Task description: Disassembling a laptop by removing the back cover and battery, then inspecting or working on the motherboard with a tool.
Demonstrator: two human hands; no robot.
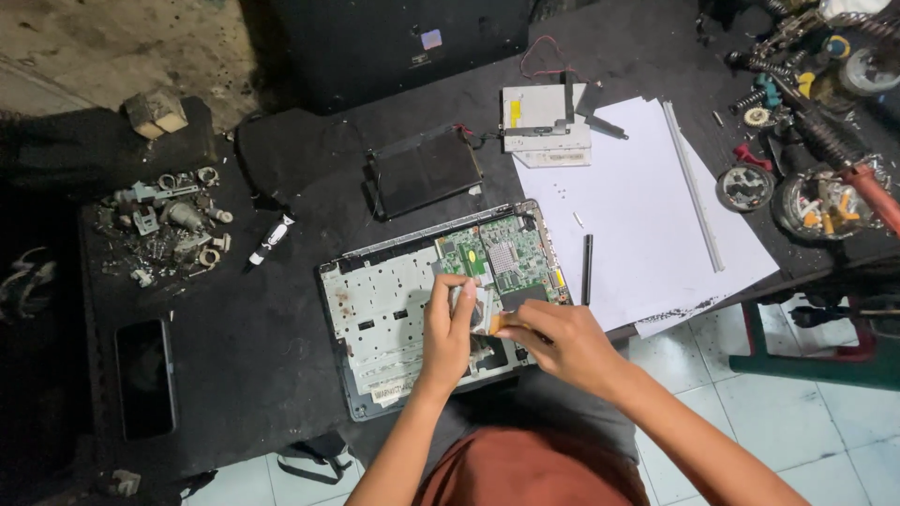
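Hands met over the opened laptop base [403, 309], which lay near the front edge of the dark bench [262, 356], its green circuit board [506, 253] bared at the right end. The left hand [446, 333] had its grip clamped on a small flat silvery part [480, 309] just above the board's lower corner, fingers curled over its left side. The right hand [561, 342] pinched a slim orange-tipped tool [499, 325], its tip touching that same part.

That part looked light, thin and stiff, and likely fragile; it seemed best held by its edges, away from the board's fine components. The base itself seemed rigid but awkward and would want lifting by its outer frame.

Room was tight. A black pen-like stick [587, 269] lay just beside the base on the right, on white paper [647, 215] that overhung the bench edge. A dark flat panel [424, 169] and a silver drive [542, 111] sat behind. Loose metal scraps [169, 225] lay well apart to the left, with a dark phone [145, 375] nearer the front left corner. Tools and tins [816, 187] crowded the far right.
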